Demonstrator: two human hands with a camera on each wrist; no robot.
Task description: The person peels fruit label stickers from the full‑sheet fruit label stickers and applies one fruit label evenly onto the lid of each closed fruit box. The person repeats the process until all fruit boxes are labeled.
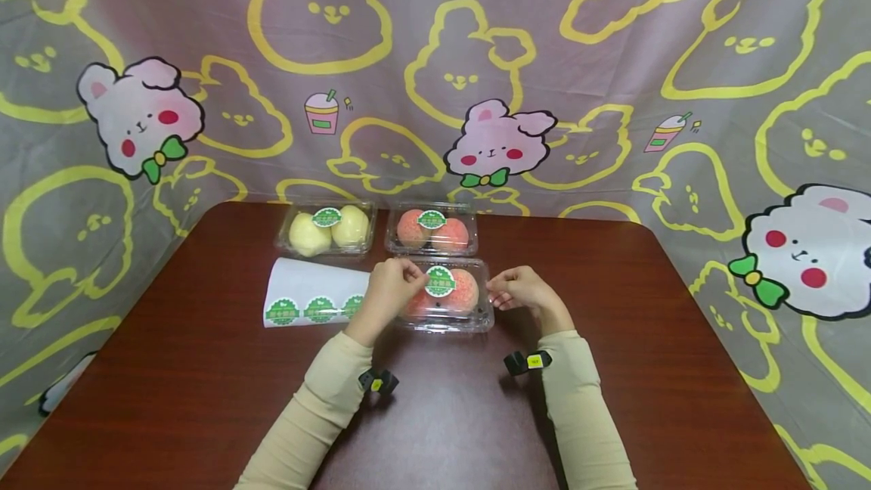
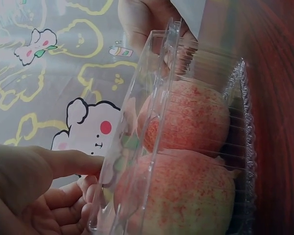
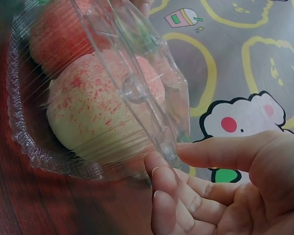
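Observation:
A clear plastic box (image 1: 479, 316) with two pinkish-red, speckled peaches (image 1: 464, 291) sits on the table in front of me. On its lid is a round green-and-white sticker (image 1: 439, 280). My left hand (image 1: 395, 287) has thumb and fingertips at the sticker's left edge, pinching it over the lid. In the left wrist view, that thumb (image 2: 71, 161) points at the lid and the other fingers curl below. At the box's right side, my right hand (image 1: 522, 290) pinches the rim, thumb (image 3: 210, 152) on one side and fingers (image 3: 164, 198) on the other.
A white sheet (image 1: 306, 278) with a row of green stickers lies left of the box, partly behind my left forearm. Behind stand another box of pink peaches (image 1: 449, 235) and a box of pale yellow fruit (image 1: 350, 227), both with stickers. A patterned cloth (image 1: 381, 97) hangs behind the table.

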